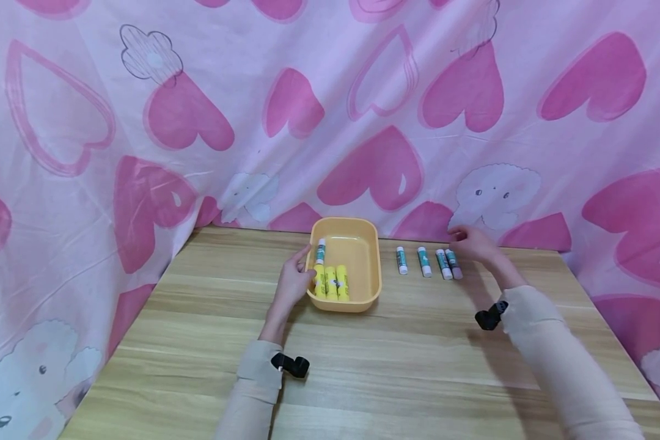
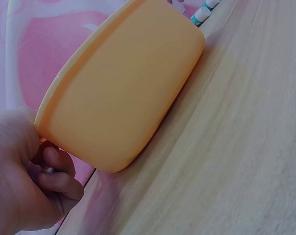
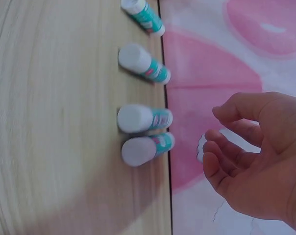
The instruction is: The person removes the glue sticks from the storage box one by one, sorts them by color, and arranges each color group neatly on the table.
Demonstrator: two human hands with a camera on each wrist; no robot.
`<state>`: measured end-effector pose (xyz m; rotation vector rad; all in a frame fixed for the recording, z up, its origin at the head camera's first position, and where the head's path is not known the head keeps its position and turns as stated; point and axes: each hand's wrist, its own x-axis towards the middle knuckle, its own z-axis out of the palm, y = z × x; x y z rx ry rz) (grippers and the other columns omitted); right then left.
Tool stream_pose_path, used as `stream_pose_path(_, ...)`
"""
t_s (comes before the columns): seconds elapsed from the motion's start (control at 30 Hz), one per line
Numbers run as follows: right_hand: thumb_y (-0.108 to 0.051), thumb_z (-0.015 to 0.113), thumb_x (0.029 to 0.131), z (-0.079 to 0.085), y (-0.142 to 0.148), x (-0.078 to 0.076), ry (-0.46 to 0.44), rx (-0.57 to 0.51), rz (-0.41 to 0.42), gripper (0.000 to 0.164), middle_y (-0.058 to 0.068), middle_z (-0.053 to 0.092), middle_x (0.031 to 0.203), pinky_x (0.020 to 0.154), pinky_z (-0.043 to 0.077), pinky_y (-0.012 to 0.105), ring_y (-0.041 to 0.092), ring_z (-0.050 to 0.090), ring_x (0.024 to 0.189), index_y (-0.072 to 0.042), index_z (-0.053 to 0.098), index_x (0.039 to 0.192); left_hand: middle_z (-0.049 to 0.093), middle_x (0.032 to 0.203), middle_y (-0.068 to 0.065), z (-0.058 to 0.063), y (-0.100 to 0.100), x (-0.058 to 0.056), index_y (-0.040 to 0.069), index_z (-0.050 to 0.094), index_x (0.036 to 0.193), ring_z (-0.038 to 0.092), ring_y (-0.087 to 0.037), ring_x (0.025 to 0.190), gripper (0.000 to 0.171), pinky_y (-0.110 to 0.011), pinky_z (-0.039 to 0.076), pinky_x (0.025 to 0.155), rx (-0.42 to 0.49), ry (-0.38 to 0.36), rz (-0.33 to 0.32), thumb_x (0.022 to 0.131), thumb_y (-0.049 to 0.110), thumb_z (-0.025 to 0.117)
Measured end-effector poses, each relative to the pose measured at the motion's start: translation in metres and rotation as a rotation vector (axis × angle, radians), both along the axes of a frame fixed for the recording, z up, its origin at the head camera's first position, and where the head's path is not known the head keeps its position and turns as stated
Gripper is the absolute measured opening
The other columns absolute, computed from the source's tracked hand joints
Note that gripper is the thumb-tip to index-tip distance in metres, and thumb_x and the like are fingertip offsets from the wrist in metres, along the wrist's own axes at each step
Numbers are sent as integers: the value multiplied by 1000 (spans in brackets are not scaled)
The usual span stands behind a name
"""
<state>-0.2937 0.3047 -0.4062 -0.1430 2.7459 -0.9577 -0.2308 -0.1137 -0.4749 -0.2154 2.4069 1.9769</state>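
Note:
A yellow-orange plastic tray (image 1: pixel 379 269) stands at the middle back of the table. Its left rim is pinched by my left hand (image 1: pixel 293 282), thumb over the edge and fingers curled against the outer wall (image 2: pixel 123 93). Inside, along the left, lie a teal-and-white glue stick (image 1: pixel 321 251) and three yellow tubes (image 1: pixel 331 283). Several more teal-and-white glue sticks lie in a row right of the tray, the leftmost (image 1: pixel 401 261) apart and the last two (image 3: pixel 139 151) side by side. Over the row's right end hovers my right hand (image 3: pixel 258 156), fingers loosely bent with nothing between them.
The wooden table (image 1: pixel 363 373) ends at the back against a pink curtain with hearts (image 1: pixel 374 168), which also hangs along both sides. Black wrist cameras (image 1: pixel 290 365) sit on both sleeves.

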Motion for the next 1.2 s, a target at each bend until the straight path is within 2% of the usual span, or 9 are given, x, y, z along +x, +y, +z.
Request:
stream_pose_path(0.23, -22, 51, 100, 11, -16, -5, 34, -11, 27, 52, 30, 46, 137, 98, 49, 51, 40, 48, 118, 4, 42, 144, 59, 76, -7, 0, 1, -1, 24, 45, 149, 45, -9, 54, 70, -19, 43, 49, 1, 1, 1, 87, -3, 59)
stream_pose_path(0.47, -24, 54, 99, 21, -36, -6, 67, -3, 51, 52, 27, 50, 133, 98, 49, 52, 38, 50, 113, 3, 45, 143, 58, 74, -6, -1, 1, -1, 23, 45, 150, 44, -9, 53, 69, -18, 42, 49, 5, 5, 0, 87, -3, 59)
stream_pose_path(0.67, -21, 55, 99, 30, -55, -6, 83, -64, 87, 49, 25, 53, 125, 77, 57, 39, 33, 56, 96, 4, 46, 141, 59, 75, -8, -2, 0, 0, 22, 46, 149, 45, -8, 52, 69, -18, 42, 48, 4, 6, -1, 86, -4, 59)
stream_pose_path(0.77, -17, 56, 98, 34, -65, -7, 108, -87, 115, 45, 22, 55, 120, 75, 57, 35, 32, 57, 93, 4, 49, 138, 64, 82, -12, -2, -1, 0, 22, 45, 149, 47, -9, 54, 69, -18, 43, 49, 3, 2, -1, 86, -3, 59)
stream_pose_path(0.9, -16, 57, 98, 37, -78, -10, 122, -97, 135, 43, 20, 57, 116, 79, 59, 39, 32, 58, 95, 3, 52, 136, 68, 90, -17, -2, -1, -1, 23, 45, 150, 49, -11, 57, 69, -19, 45, 51, 1, -5, 0, 87, -3, 59)
stream_pose_path(1.1, -21, 57, 98, 40, -96, -11, 87, -98, 126, 45, 18, 59, 116, 87, 58, 46, 35, 61, 102, -1, 52, 139, 70, 99, -19, 0, 0, -1, 23, 45, 150, 56, -11, 63, 69, -20, 48, 54, 2, -9, 2, 87, -3, 59)
stream_pose_path(1.2, -21, 56, 97, 42, -106, -13, 91, -90, 135, 45, 17, 60, 112, 84, 59, 46, 33, 61, 97, -1, 53, 138, 70, 107, -21, 0, -2, -1, 24, 44, 150, 59, -13, 66, 69, -20, 50, 55, 4, -10, -1, 88, -3, 59)
